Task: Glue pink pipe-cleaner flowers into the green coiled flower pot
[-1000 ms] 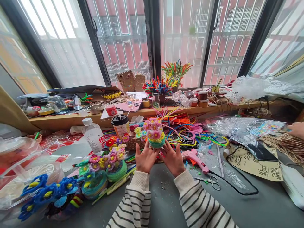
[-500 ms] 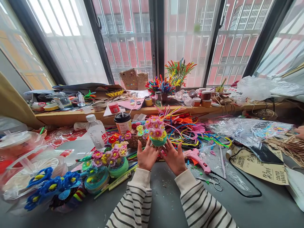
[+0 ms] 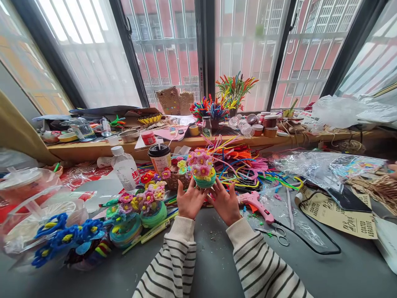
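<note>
Both my hands, palms up with fingers stretched out, hold up a small pipe-cleaner flower pot [image 3: 206, 178] between them. Pink flowers with yellow centres fill its top, above a yellow edge and a green wrapped base. My left hand [image 3: 191, 199] supports the base from the left, and my right hand [image 3: 225, 203] does so from the right. The fingertips under the base are partly hidden. Left of my hands stand two similar pots, a green one [image 3: 154, 216] with pink and yellow flowers and a striped teal one [image 3: 125, 232].
Blue pipe-cleaner flowers [image 3: 66, 238] stand at the front left. A bottle [image 3: 124, 169] and a lidded cup [image 3: 159, 158] are behind. To the right lie a pink glue gun [image 3: 258, 207], scissors [image 3: 281, 236], sandpaper [image 3: 338, 217] and a cord. Loose pipe cleaners [image 3: 245, 165] cover the back. Another person's hand [image 3: 393, 170] shows at the right edge.
The flower pot and both hands have shifted slightly left and up in view, still in the same hold. The pot seems turned or tilted a little.
</note>
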A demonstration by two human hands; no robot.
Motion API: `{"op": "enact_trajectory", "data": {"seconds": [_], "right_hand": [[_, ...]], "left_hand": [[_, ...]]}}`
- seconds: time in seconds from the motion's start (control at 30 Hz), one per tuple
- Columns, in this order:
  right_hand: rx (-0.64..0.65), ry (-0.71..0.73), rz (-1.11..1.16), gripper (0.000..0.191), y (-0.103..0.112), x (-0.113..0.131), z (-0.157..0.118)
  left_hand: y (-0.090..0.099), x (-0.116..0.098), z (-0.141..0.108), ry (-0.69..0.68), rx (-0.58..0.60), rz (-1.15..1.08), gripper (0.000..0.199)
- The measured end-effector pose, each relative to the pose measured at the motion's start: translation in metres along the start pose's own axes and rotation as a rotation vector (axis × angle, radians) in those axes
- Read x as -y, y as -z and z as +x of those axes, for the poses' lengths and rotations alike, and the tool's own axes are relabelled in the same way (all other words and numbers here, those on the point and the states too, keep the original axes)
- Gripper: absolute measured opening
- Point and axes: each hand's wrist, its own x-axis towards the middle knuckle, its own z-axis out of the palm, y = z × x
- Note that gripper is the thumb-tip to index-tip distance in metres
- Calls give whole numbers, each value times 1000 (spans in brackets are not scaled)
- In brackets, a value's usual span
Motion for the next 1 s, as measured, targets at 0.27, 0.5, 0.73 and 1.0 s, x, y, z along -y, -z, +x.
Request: {"op": "enact_trajectory", "data": {"seconds": [0.27, 0.5, 0.73, 1.0], "right_hand": [[3, 7, -6, 56, 1, 2, -1], [-19, 14, -49, 58, 0, 2, -1], [-21, 4, -17, 57, -1, 3, -2], [-15, 16, -9, 56, 0, 4, -3]], "left_hand": [[-4, 3, -1, 2, -10, 7, 60], [-5, 3, -2, 1, -16, 7, 61], [-3, 3, -1, 0, 12, -5, 59], [-5, 5, -2, 5, 0, -3, 59]]}}
